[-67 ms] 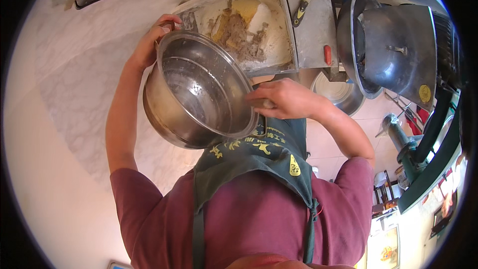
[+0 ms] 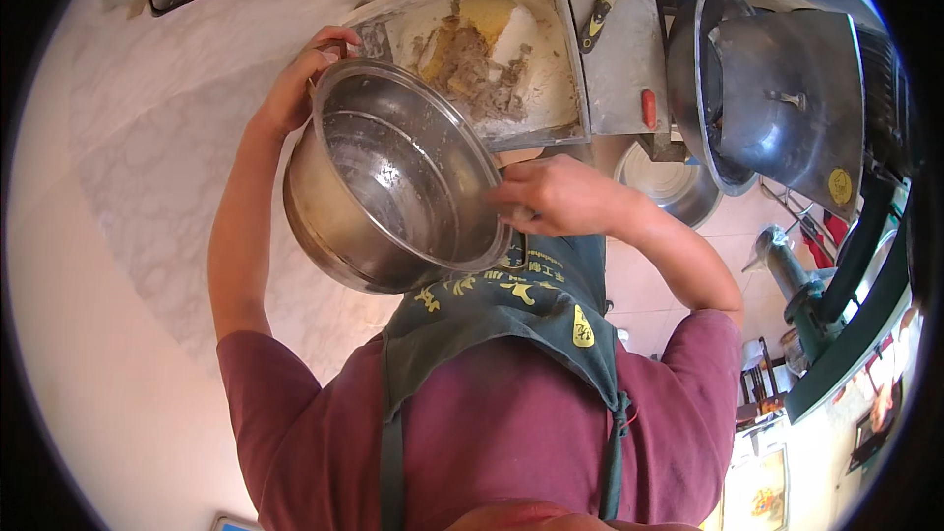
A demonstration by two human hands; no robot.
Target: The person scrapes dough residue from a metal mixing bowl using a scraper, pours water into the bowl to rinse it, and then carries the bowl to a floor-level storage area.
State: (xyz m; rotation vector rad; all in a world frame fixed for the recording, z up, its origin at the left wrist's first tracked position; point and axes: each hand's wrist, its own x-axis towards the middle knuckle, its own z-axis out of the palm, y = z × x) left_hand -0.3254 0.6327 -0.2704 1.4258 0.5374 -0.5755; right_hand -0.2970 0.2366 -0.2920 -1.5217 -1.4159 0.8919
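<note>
A large stainless steel pot is tilted in front of my apron, its mouth turned up and to the right. My left hand is closed round the handle on its far left rim. At the right rim my right hand is closed, fingers reaching over the edge into the pot. A small light-brown end shows under those fingers, but I cannot make out what it belongs to. The pot's inner wall has wet specks and pale residue. Beyond it sits a shallow tray of white flour with heaped yellow and brown powders.
A scraper with a black and yellow handle and a red object lie on the metal surface right of the tray. Farther right is a big steel mixing bowl on a machine. Below it, another metal basin stands low. A marbled counter spreads leftward.
My right hand's fingers have shifted slightly at the pot's rim. The pot and my left hand stay practically in place.
</note>
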